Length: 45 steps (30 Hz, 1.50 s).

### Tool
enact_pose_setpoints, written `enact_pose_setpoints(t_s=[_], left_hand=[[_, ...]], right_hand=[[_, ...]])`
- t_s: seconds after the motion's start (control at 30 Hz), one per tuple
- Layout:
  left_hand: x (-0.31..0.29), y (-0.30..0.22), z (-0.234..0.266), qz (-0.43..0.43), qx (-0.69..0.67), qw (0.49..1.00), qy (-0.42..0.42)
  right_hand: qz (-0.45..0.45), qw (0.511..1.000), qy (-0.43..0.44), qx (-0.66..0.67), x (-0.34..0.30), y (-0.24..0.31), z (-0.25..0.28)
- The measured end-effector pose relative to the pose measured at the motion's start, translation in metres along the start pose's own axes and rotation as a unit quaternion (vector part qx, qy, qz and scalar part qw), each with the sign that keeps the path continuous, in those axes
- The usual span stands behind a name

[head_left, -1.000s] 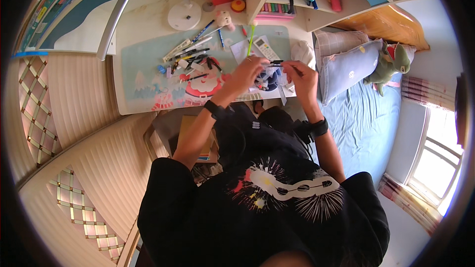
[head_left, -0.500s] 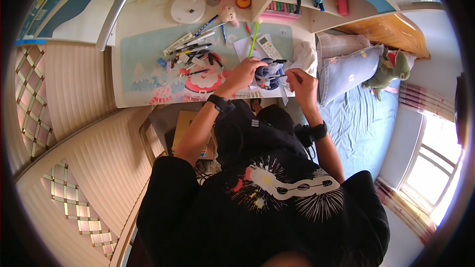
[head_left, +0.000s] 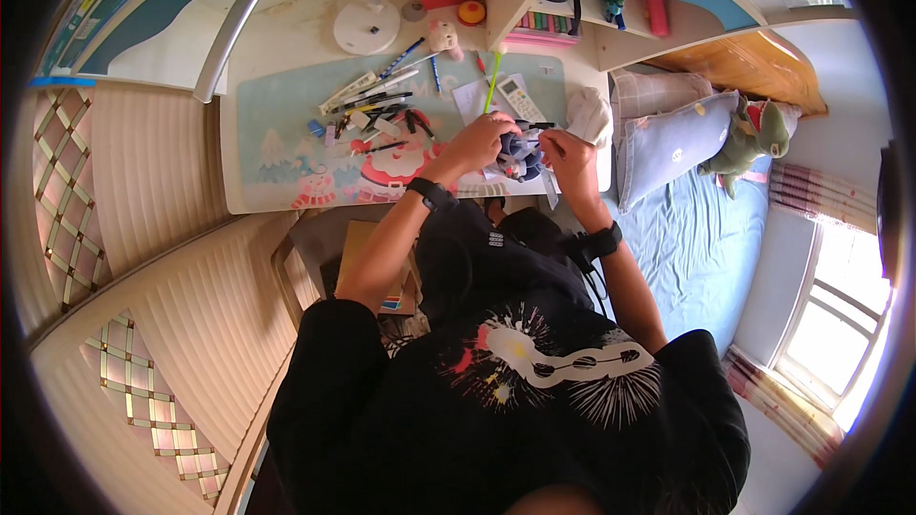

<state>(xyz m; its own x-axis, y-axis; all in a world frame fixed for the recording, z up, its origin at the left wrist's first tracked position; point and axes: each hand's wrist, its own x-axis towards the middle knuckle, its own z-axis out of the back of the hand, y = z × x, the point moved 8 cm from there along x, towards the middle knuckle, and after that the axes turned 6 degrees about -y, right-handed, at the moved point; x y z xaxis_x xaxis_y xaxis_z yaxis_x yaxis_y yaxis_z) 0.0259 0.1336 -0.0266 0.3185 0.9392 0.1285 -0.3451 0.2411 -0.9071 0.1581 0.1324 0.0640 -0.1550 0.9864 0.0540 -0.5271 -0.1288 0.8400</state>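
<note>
At 9 to 10 o'clock from the dark blue container (head_left: 521, 168), loose pens (head_left: 374, 113) lie spread flat on the desk mat (head_left: 265, 114), presumably so that each stays visible and reachable. The lamp base (head_left: 366, 29) stands between 10 and 11 o'clock, clear of the pens.

The left hand (head_left: 480, 145) is at 9 to 10 o'clock, fingers curled over the container's side, probably to steady it. Its fingertips meet a dark pen-like item (head_left: 538, 125); whether they are closed on it cannot be told. The container sits between both hands with mixed contents inside, a position that suits two-handed access. The remote control (head_left: 518, 96) lies at 12 o'clock.

The right hand (head_left: 572, 160) is at 3 o'clock, fingers bunched with a narrow gap; any pinched item cannot be made out. The white cloth (head_left: 590, 115) lies crumpled at 2 o'clock, beyond the right hand
</note>
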Motion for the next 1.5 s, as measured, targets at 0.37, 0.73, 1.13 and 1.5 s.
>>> enact_pose_setpoints(t_s=[0.37, 0.73, 1.13, 1.5], left_hand=[[-0.007, 0.001, 0.0, 0.039, -0.04, 0.998, -0.01], [-0.005, 0.018, 0.001, 0.016, -0.023, 0.998, -0.055], [-0.138, 0.122, 0.134, 0.246, 0.149, 0.879, -0.38], [-0.116, 0.072, 0.112, 0.091, 0.333, 0.909, -0.234]], right_hand=[[0.002, 1.0, 0.011, 0.025, -0.01, 0.005, 0.008], [0.13, 0.986, 0.053, -0.084, -0.015, 0.007, -0.009], [0.104, 0.978, 0.026, -0.181, -0.005, 0.024, 0.018], [0.105, 0.976, 0.006, -0.189, -0.01, 0.024, 0.03]])
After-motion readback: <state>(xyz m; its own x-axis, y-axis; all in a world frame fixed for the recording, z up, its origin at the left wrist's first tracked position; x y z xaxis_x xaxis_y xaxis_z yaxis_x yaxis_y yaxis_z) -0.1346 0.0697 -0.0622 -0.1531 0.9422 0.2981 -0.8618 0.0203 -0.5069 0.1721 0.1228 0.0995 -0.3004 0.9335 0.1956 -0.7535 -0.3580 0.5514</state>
